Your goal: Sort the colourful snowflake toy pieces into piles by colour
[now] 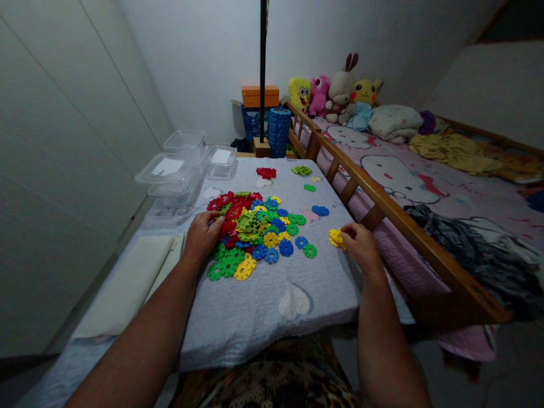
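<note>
my right grip (361,245) is narrow, fingertips drawn together at the right edge of a few yellow pieces (335,237); i cannot tell whether i pinch one or only touch them. these lie flat on the right side of the cloth-covered counter (325,280), just left of my right grip, and being round, notched discs they show no clear long axis. my left grip (203,235) is bent at the left edge of the mixed pile (255,229), thumb and forefinger by its red pieces (233,212); i cannot tell if it holds any. what counts here is that the pile sits between my grips, the left one right beside it, the right one well apart, with a blue disc (301,242) and a green disc (310,250) in the gap. farther out are a small red heap (266,173), a light green heap (301,170) and, at far left, clear containers (182,184).
</note>
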Action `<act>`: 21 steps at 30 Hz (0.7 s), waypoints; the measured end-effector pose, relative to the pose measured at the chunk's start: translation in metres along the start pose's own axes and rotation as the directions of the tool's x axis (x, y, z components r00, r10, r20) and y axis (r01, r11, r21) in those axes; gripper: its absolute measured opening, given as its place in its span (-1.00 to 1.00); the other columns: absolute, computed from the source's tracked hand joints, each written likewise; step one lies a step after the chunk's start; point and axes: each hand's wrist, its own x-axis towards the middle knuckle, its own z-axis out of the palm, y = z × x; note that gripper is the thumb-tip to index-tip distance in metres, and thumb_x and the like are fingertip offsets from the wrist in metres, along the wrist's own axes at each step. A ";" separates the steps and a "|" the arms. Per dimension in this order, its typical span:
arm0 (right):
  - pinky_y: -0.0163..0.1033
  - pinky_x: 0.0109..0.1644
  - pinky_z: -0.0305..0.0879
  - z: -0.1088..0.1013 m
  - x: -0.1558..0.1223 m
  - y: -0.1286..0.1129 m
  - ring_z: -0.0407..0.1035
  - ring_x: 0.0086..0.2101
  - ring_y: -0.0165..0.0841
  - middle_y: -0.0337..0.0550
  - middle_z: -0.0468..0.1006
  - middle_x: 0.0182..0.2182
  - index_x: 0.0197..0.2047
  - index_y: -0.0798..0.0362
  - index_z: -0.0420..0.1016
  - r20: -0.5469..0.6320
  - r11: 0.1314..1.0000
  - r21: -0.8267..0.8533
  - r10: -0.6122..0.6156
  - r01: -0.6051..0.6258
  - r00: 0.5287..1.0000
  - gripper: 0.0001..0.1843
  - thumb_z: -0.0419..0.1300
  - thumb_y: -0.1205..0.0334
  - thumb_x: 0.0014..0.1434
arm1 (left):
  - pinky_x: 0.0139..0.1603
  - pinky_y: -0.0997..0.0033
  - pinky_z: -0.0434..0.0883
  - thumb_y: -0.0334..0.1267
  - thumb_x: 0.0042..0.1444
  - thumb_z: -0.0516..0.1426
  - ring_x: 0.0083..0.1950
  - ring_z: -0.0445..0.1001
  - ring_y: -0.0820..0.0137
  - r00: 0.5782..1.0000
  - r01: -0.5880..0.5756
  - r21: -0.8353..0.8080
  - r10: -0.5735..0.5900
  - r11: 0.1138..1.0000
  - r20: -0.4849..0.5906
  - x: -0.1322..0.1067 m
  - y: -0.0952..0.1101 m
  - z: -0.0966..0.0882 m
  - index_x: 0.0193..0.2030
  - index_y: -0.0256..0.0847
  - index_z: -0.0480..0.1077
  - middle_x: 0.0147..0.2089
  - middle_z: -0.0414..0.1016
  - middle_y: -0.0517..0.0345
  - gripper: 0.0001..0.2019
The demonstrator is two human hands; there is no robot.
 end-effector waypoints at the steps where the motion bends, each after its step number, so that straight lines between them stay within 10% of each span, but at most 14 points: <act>1: -0.18 -0.16 0.32 0.005 0.000 -0.009 0.41 -0.32 -0.27 -0.13 0.56 -0.35 -0.33 0.04 0.53 0.061 0.999 0.025 -0.037 0.036 0.997 -0.83 0.16 0.17 0.06 | 0.28 0.08 0.37 0.10 0.16 0.03 0.15 0.46 0.10 1.000 -0.003 -0.001 0.003 1.000 0.000 0.000 0.000 0.000 -0.08 -0.20 0.50 0.05 0.56 -0.11 -0.55; 7: -0.24 -0.10 0.28 0.036 -0.010 -0.048 0.41 -0.25 -0.32 -0.15 0.57 -0.27 -0.24 0.03 0.59 0.411 0.968 0.001 -0.228 0.249 0.883 -0.83 0.26 0.34 0.05 | 0.26 0.09 0.38 0.07 0.15 0.05 0.12 0.47 0.12 1.000 0.006 -0.027 -0.006 1.000 -0.002 0.000 0.002 -0.001 -0.09 -0.19 0.50 0.05 0.56 -0.09 -0.58; 21: -0.27 -0.19 0.21 0.038 -0.002 -0.048 0.39 -0.30 -0.33 -0.18 0.58 -0.34 -0.35 0.02 0.55 0.512 0.959 -0.095 -0.184 0.267 0.839 -0.81 0.22 0.46 -0.05 | 0.26 0.09 0.37 0.08 0.16 0.05 0.11 0.47 0.12 1.000 -0.008 -0.045 0.008 0.999 -0.009 -0.001 0.003 -0.001 -0.12 -0.17 0.50 0.02 0.56 -0.08 -0.60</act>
